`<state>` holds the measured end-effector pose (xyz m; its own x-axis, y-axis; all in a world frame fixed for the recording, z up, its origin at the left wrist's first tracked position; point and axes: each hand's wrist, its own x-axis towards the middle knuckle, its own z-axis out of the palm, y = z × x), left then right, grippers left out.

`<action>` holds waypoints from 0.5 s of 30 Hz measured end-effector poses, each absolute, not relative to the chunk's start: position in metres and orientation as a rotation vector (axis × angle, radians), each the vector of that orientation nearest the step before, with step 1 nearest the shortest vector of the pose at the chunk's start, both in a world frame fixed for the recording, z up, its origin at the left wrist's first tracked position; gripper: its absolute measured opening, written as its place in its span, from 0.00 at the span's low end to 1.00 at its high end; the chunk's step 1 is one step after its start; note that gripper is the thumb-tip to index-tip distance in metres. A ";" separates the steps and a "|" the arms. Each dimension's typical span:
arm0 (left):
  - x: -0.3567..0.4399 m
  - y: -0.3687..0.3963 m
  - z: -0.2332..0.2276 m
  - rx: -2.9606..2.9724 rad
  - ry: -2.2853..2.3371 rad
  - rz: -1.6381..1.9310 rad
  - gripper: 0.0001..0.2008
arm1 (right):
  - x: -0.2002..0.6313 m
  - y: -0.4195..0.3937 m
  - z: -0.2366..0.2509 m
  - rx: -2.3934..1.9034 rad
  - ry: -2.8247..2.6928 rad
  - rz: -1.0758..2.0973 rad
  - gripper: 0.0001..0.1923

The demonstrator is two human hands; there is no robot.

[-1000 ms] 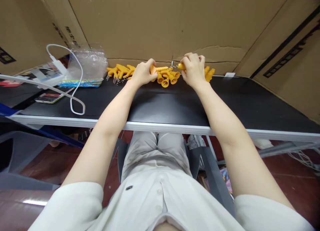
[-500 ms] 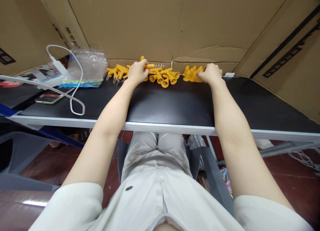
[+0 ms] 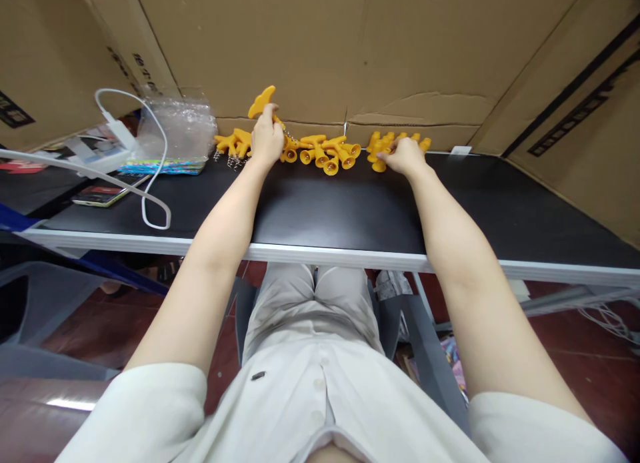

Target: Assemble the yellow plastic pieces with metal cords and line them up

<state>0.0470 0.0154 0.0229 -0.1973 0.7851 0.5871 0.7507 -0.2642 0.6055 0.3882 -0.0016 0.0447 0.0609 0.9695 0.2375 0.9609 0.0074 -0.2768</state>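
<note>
Our left hand (image 3: 267, 141) pinches a yellow plastic piece (image 3: 262, 103) above the table's (image 3: 350, 213) far edge, its long axis tilted up-right. Our right hand (image 3: 406, 157) closes on the right pile (image 3: 395, 143).

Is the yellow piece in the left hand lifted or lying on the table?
Lifted: the left hand holds the yellow piece up above the black table.

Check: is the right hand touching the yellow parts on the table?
Touching. The head view shows the right hand with its fingers resting on the right cluster of yellow parts.
</note>
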 end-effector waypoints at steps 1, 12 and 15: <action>0.046 0.015 0.023 1.949 1.892 1.501 0.23 | 0.387 0.000 0.043 -1.971 -1.935 0.046 0.20; 0.024 0.010 0.018 1.794 2.084 1.513 0.30 | 0.386 0.019 0.012 -1.907 -1.949 0.092 0.14; 0.018 0.011 0.018 1.719 2.045 1.603 0.30 | 0.387 0.017 0.013 -2.002 -1.959 0.057 0.18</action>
